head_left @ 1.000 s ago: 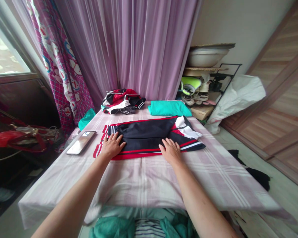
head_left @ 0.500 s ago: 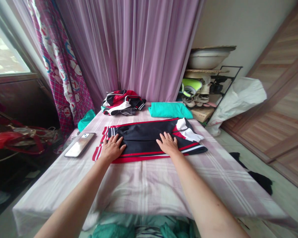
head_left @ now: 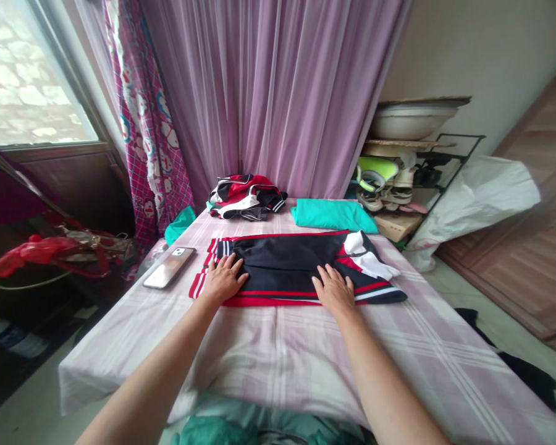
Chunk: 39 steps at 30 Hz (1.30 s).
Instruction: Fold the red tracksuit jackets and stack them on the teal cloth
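Observation:
A black jacket [head_left: 282, 254] with red and white trim lies folded flat across the table, its striped ribbed edges at the left and a white and red part at the right. My left hand [head_left: 225, 278] rests palm down on its left end, fingers spread. Near the right part of the front edge, my right hand [head_left: 334, 287] lies flat on the black cloth with its fingers apart. Neither hand grips the cloth. Left of the jacket is a phone [head_left: 169, 268], back side up.
Behind the jacket lie a crumpled red, black and white garment [head_left: 245, 196] and a folded turquoise cloth [head_left: 333, 215]. A checked tablecloth [head_left: 398, 346] covers the table. Purple curtains [head_left: 278, 93] hang behind it. At the right stand a shoe rack [head_left: 461, 139] and a white sack [head_left: 482, 198].
The view has turned a little to the left, so everything sits further right. My right hand has slid toward the jacket's front edge; my left hand stays on the left end.

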Available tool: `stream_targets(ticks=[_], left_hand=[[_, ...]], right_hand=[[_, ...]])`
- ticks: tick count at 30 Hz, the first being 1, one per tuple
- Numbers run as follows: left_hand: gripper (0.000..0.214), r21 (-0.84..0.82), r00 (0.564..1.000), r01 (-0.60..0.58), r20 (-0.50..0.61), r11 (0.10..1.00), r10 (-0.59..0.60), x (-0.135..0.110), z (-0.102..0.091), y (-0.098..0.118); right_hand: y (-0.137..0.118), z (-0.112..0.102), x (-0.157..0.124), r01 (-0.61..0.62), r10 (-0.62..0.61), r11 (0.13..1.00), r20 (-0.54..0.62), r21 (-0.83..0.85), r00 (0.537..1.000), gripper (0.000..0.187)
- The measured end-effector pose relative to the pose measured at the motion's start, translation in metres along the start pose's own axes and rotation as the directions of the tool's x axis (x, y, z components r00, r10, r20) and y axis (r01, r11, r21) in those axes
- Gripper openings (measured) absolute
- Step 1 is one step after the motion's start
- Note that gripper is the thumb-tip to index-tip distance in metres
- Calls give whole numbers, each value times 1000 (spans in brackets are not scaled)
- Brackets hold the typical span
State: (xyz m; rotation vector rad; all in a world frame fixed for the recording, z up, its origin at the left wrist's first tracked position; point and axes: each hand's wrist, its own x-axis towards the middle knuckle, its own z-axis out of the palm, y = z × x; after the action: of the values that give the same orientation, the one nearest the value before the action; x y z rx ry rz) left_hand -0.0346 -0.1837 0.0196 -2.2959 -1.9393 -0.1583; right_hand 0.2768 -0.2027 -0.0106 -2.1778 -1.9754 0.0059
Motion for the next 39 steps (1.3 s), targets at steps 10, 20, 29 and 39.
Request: stream_targets(ticks=[10, 20, 29, 39], left_hand=[[58, 13, 1000, 11, 26, 1000, -11, 1, -2, 1], [58, 29, 1000, 15, 23, 999, -16, 1, -1, 0], [57, 2, 1000, 2, 5, 1000, -2, 0, 0, -1], [48, -394, 997, 71, 5, 916, -75, 9, -2, -29]], right_hand=[[-1, 0, -3, 14, -13, 1000, -52, 22, 999, 50], [-1, -3, -3, 8, -6, 999, -53, 40, 999, 48], [7, 8, 2, 39, -35, 998, -64, 52, 997, 50], [8, 9, 2, 41, -39, 998, -74, 36, 997, 50]])
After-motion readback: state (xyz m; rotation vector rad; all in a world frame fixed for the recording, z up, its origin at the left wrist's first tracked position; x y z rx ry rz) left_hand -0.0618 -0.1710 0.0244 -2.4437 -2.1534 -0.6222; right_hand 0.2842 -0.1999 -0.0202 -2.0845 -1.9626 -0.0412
